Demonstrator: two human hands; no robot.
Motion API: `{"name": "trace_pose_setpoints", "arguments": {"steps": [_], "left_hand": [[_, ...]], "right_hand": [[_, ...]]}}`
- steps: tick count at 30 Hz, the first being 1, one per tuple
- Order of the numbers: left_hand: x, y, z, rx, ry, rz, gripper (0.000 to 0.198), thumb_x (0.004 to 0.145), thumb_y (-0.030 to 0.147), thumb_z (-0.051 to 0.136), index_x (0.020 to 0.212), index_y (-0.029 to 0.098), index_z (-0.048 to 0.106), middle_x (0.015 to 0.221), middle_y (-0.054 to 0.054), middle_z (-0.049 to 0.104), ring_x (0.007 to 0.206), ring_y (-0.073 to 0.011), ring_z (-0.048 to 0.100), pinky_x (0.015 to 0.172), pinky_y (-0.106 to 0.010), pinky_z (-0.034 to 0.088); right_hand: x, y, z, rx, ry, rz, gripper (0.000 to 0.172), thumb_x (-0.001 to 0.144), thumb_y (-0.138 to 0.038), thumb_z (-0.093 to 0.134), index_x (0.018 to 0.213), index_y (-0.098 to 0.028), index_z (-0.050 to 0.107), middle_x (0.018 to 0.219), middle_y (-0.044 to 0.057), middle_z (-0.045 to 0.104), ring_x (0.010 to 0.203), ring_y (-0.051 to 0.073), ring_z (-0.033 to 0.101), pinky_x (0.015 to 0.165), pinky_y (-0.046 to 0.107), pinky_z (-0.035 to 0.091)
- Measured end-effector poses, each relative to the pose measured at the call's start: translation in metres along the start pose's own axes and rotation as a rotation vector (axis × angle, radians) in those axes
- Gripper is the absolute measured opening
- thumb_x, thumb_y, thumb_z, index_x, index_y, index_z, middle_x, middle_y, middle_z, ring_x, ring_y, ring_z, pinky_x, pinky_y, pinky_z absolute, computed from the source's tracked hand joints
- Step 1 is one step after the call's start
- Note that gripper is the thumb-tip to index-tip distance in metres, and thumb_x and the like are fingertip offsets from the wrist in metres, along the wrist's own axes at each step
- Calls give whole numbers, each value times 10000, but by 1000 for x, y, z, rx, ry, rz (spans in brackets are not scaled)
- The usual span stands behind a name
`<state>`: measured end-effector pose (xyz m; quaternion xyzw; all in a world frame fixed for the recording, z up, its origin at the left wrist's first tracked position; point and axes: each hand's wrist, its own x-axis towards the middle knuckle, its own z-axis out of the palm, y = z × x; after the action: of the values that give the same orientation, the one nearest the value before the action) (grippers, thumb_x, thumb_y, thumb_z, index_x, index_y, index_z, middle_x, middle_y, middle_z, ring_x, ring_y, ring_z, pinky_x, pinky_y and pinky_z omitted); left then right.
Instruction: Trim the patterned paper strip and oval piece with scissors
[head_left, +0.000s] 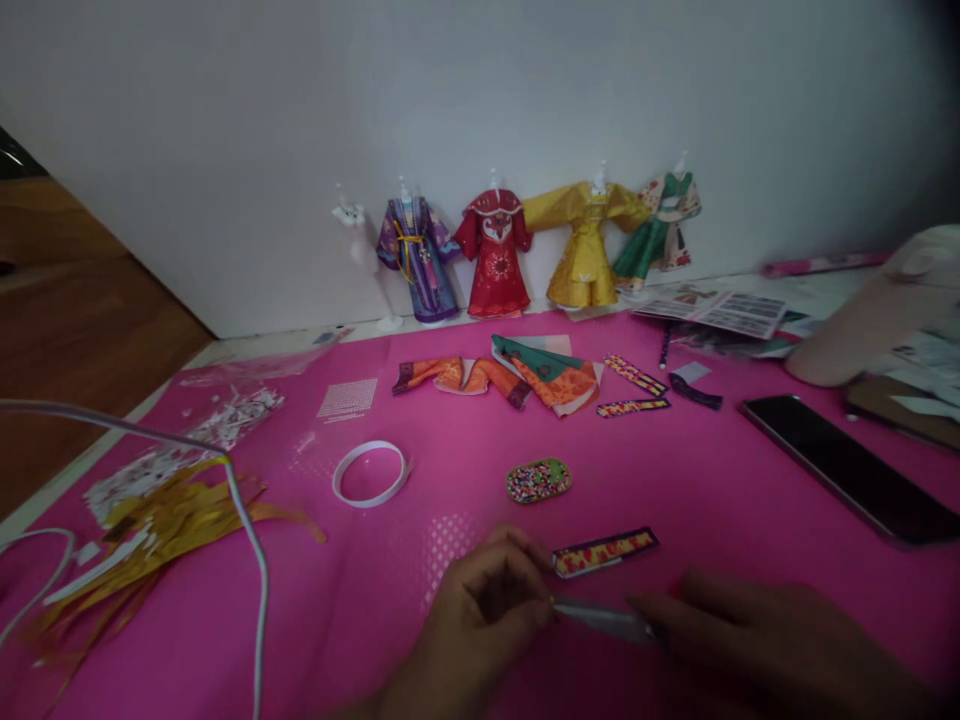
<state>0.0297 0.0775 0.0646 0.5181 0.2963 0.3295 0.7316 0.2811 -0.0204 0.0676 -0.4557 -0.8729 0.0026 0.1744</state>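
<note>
Low in the head view, my left hand (pixel 484 610) is closed in a pinch; a tiny yellowish speck shows at its fingertips, too small to name. My right hand (pixel 757 630) is wrapped around scissors (pixel 607 620), their pointed metal blades reaching left to my left fingertips. Some red shows by the right fingers, and most of the handle is hidden. Just beyond the blades lies a patterned fabric strip (pixel 606 552), orange and yellow with a dark border. Farther back sits a small oval case (pixel 538 480) of multicoloured beads.
Doll dresses on stands, among them a red dress (pixel 496 255), line the wall. Doll garment pieces (pixel 465 378) and more strips (pixel 634 408) lie behind. A white ring (pixel 370 474), yellow scraps (pixel 172 530) and a cable (pixel 251 540) are left; a phone (pixel 847 465) is right.
</note>
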Motion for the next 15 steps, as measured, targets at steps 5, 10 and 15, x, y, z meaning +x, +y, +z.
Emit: {"name": "trace_pose_setpoints", "arguments": {"steps": [5, 10, 15], "left_hand": [[0, 0, 1, 5, -1, 5, 170, 738, 291, 824, 667, 189, 709, 889, -19, 597, 802, -166, 534, 738, -284, 416], [0, 0, 0, -11, -7, 8, 171, 736, 299, 830, 669, 194, 712, 887, -17, 591, 816, -171, 533, 742, -287, 410], [0, 0, 0, -13, 1, -4, 199, 727, 333, 840, 668, 192, 713, 902, -26, 601, 834, -182, 536, 748, -292, 407]], "right_hand": [[2, -2, 0, 6, 24, 13, 474, 767, -75, 464, 1198, -222, 595, 709, -33, 621, 454, 125, 566, 380, 268, 313], [4, -1, 0, 2, 36, 7, 506, 754, -66, 438, 1209, -221, 594, 722, -31, 633, 469, 123, 589, 394, 254, 349], [4, 0, -2, -11, 23, 8, 473, 771, -79, 468, 1199, -226, 604, 704, -41, 609, 445, 117, 549, 378, 252, 318]]}}
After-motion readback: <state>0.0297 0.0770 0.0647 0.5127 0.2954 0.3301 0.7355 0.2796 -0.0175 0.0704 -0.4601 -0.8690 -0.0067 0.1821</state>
